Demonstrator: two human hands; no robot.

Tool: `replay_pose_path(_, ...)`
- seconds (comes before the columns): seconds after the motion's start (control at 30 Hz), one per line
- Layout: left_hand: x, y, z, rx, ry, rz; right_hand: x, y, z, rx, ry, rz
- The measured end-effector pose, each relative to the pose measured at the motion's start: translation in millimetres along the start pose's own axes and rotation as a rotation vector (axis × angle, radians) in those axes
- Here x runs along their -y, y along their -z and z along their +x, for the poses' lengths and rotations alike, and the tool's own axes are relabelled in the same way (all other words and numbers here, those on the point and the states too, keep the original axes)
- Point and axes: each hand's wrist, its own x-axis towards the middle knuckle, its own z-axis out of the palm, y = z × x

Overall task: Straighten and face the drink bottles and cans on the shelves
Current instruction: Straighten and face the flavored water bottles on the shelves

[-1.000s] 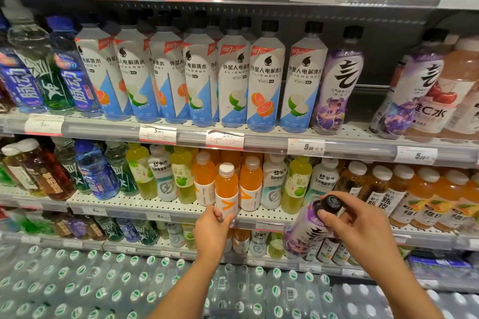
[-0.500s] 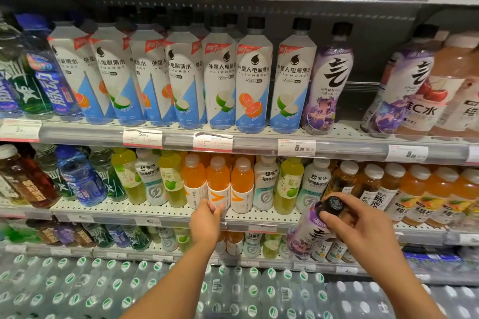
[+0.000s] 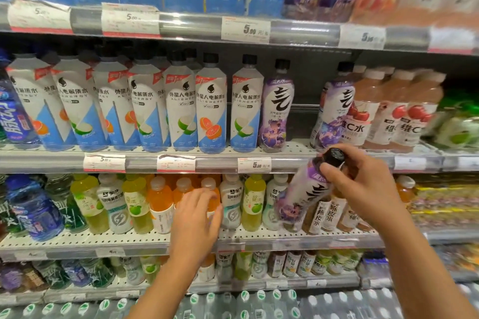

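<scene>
Fingers (image 3: 334, 172) grip purple bottle (image 3: 302, 197) before orange bottles (image 3: 160, 202).

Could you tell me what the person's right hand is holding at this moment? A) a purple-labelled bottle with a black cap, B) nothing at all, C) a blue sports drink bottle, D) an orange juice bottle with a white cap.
A: the right hand grips the purple-labelled bottle near its black cap, tilted in front of the shelf, while the left hand is at the orange bottles.
</scene>
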Motion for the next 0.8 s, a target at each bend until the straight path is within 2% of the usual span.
replay_pose_path(0.1,-20.1,13.9,26.4,-0.098,-0.146,0.112,18.9,28.8,20.4,-0.063,0.106,-0.035)
replay_pose_path(0.23,-33.3,12.5,46.1,0.042,-0.082,0.327,37.6,50.8,43.2,-0.168,0.214,-0.085)
replay_pose_path(0.4,-29.6,-1.1,43.6,0.145,-0.028,0.395,47.2,56.5,67.0,-0.244,0.275,-0.165)
replay_pose_path(0.5,-27.0,-5.0,40.1,0.153,-0.029,0.402,47.1,52.1,81.2,-0.215,0.292,-0.198)
replay_pose_path(0.7,-25.1,-6.0,40.7,0.146,-0.029,0.394,39.1,40.6,116.7,-0.048,0.235,-0.177)
replay_pose_path(0.8,-25.8,-6.0,41.3,0.154,-0.017,0.396,38.7,36.4,138.2,-0.016,0.145,-0.074)
